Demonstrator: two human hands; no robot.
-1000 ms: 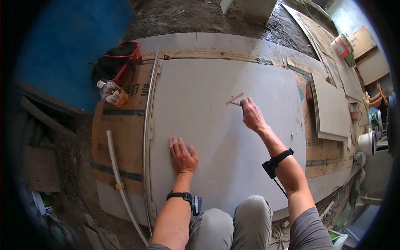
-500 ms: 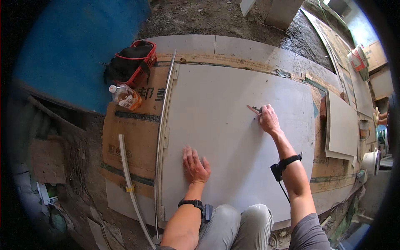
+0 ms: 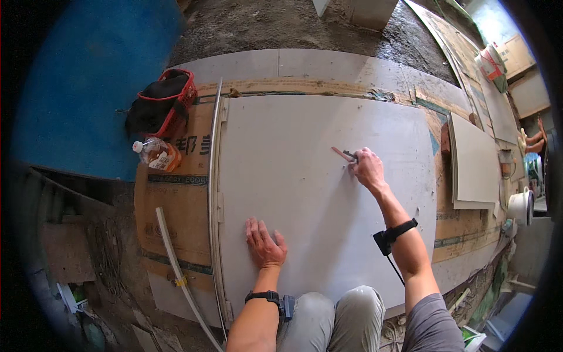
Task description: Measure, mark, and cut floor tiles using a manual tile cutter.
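A large light-grey tile slab (image 3: 281, 176) lies flat on cardboard before my knees. My left hand (image 3: 267, 247) rests palm down on its near left part, fingers extended. Over the right half, my right hand (image 3: 368, 169) is closed around a small tool (image 3: 345, 155) with a thin reddish bar and a black part. The fingers partly hide the tool, and its exact kind cannot be made out. I cannot tell whether its end touches the slab. Along the slab's left edge runs a long shiny metal rail (image 3: 214, 176), apart from both hands.
Left of the rail are a red basket (image 3: 183, 105) with a black bag, a bottle (image 3: 159, 156) of orange liquid and a curved pale strip (image 3: 170, 249). Cut tiles (image 3: 474, 161) lean at the right, near a white bucket (image 3: 519, 206). Another person's hand (image 3: 532, 144) shows far right.
The whole view has shifted, so most of the scene sits farther left. My right hand with the tool has moved slightly away across the slab. My left hand stays put on it.
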